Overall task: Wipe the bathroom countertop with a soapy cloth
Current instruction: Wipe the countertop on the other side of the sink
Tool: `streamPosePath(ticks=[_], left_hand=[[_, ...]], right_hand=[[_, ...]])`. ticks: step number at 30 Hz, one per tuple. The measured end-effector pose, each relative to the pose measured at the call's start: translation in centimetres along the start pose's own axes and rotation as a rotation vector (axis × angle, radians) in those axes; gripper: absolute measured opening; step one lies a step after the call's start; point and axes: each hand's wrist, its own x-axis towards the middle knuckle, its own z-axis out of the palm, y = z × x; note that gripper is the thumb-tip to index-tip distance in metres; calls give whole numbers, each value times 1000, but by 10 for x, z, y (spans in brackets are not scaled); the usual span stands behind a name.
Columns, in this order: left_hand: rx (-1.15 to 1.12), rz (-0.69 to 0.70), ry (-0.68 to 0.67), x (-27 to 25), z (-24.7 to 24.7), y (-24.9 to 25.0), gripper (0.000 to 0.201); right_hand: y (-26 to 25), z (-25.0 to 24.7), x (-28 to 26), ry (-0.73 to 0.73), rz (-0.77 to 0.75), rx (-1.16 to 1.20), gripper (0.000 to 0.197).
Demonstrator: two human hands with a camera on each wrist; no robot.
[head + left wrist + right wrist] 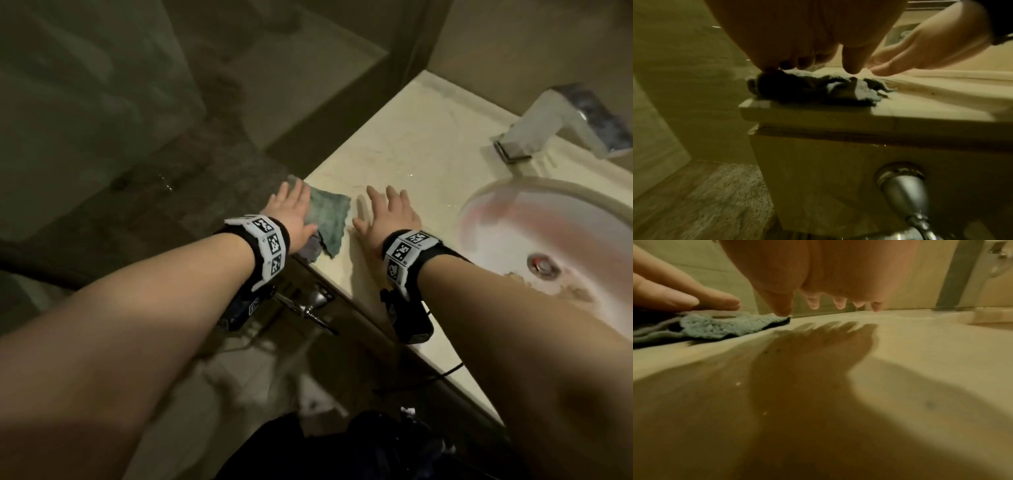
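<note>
A grey-green cloth (327,219) lies crumpled at the front left corner of the cream countertop (411,144). My left hand (291,214) rests flat on the cloth's left part with straight fingers, at the counter's left edge. My right hand (388,214) is spread flat just right of the cloth, palm down over the bare counter. In the left wrist view the cloth (818,87) sits on the corner under my left fingers (852,63). In the right wrist view the cloth (719,327) lies at the left, and my right hand's fingertips (813,303) hover a little above the counter (900,345).
A white oval sink (555,226) with a metal drain (543,265) lies right of my hands. A chrome faucet (565,120) stands behind it. A metal handle (315,305) sticks out of the cabinet front below the counter's edge. Dark floor lies to the left.
</note>
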Motion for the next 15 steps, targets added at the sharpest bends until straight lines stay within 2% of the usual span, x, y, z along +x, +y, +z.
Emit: streamPosePath(ticks=[4, 9, 12, 15], left_hand=[[159, 96, -68, 9, 18, -3, 71], [314, 166, -57, 11, 27, -7, 66], [372, 243, -71, 6, 28, -3, 65], [414, 277, -74, -1, 34, 6, 64]], right_hand=[[7, 14, 3, -60, 66, -13, 60], [29, 9, 11, -140, -47, -159, 58], [31, 5, 10, -179, -60, -201, 58], [26, 8, 8, -157, -59, -248, 59]])
